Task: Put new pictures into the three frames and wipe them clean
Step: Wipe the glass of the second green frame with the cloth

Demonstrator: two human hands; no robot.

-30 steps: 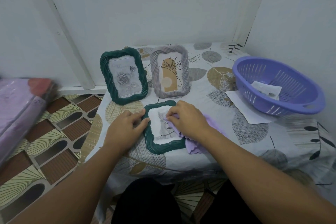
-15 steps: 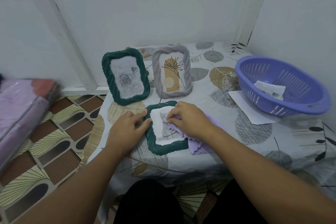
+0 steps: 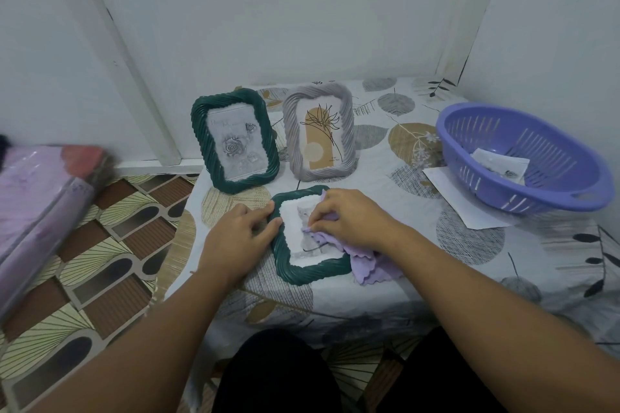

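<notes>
A small dark green frame with a cat picture lies flat near the table's front edge. My left hand rests on its left rim, fingers straight. My right hand grips a lilac cloth and presses it onto the frame's glass. Behind them two frames stand upright: a dark green one with a rose picture and a grey one with a plant drawing.
A purple slotted basket holding a paper stands at the right, on top of a white sheet. The low table has a leaf-patterned cover. A lilac wrapped bundle lies on the patterned floor to the left. Walls close in behind and right.
My right hand with the cloth has shifted slightly up and left over the cat picture. My left hand stays on the frame's left rim.
</notes>
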